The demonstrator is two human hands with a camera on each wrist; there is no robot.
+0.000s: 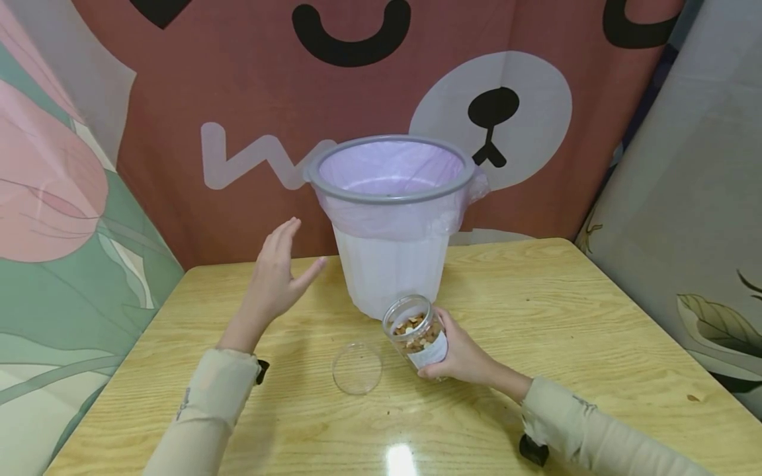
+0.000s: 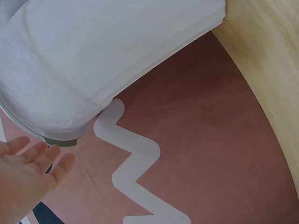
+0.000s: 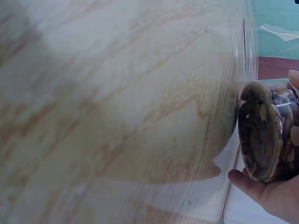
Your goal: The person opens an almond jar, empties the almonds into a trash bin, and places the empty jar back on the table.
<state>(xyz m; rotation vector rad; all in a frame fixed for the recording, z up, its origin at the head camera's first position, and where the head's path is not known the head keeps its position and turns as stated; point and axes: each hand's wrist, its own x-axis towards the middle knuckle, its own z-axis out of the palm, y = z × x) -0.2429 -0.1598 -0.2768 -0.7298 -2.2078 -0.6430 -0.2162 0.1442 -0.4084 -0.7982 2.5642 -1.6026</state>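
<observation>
My right hand [image 1: 461, 354] grips a clear jar [image 1: 417, 334] partly filled with brown and pale pieces that look like nuts or dried bits. The jar has no lid on, carries a white label and tilts toward the left. In the right wrist view the jar's base [image 3: 261, 135] shows, with fingers [image 3: 250, 184] around its side. My left hand [image 1: 274, 274] is raised with fingers extended, left of a white bin [image 1: 389, 264] lined with a thin purple bag [image 1: 387, 221]. In the left wrist view that hand [image 2: 30, 172] appears near the bin's rim, holding nothing.
A round clear lid [image 1: 357, 368] lies flat on the wooden table [image 1: 506, 423], left of the jar. The bin's grey rim [image 1: 389, 197] stands well above the tabletop. Behind the table hangs a printed red cloth [image 1: 250, 79]. A small brown crumb [image 1: 693, 398] lies at the right.
</observation>
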